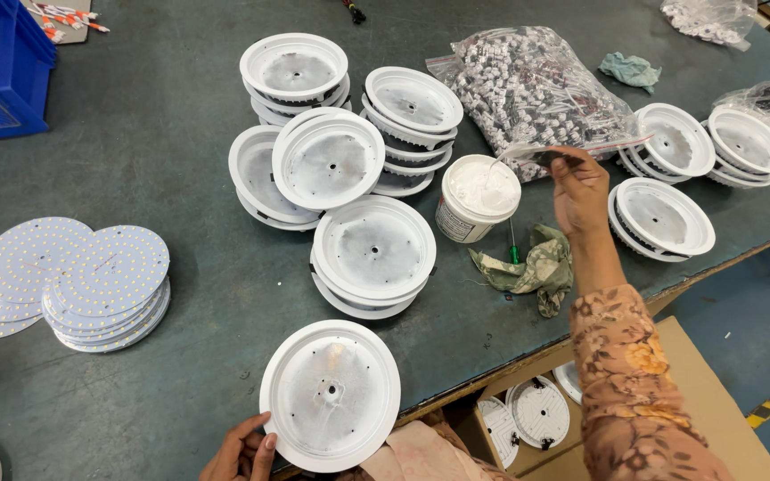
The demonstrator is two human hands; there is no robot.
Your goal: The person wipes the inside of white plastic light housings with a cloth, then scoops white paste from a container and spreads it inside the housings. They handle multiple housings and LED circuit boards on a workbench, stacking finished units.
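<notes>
White round lamp housing (pixel 330 395) lies flat at table (pixel 180 116) near edge, open face up, no long axis (it's a disc), axis vertical. Left hand (pixel 242 450) touches its rim at lower left, fingers curled on the edge, loose. Right hand (pixel 578 189), far up-right of that grip, pinches the mouth of a clear parts bag (pixel 536 89), just right of white paste tub (pixel 476 198). Step looks like fetching a part; next needs a fine pick.
</notes>
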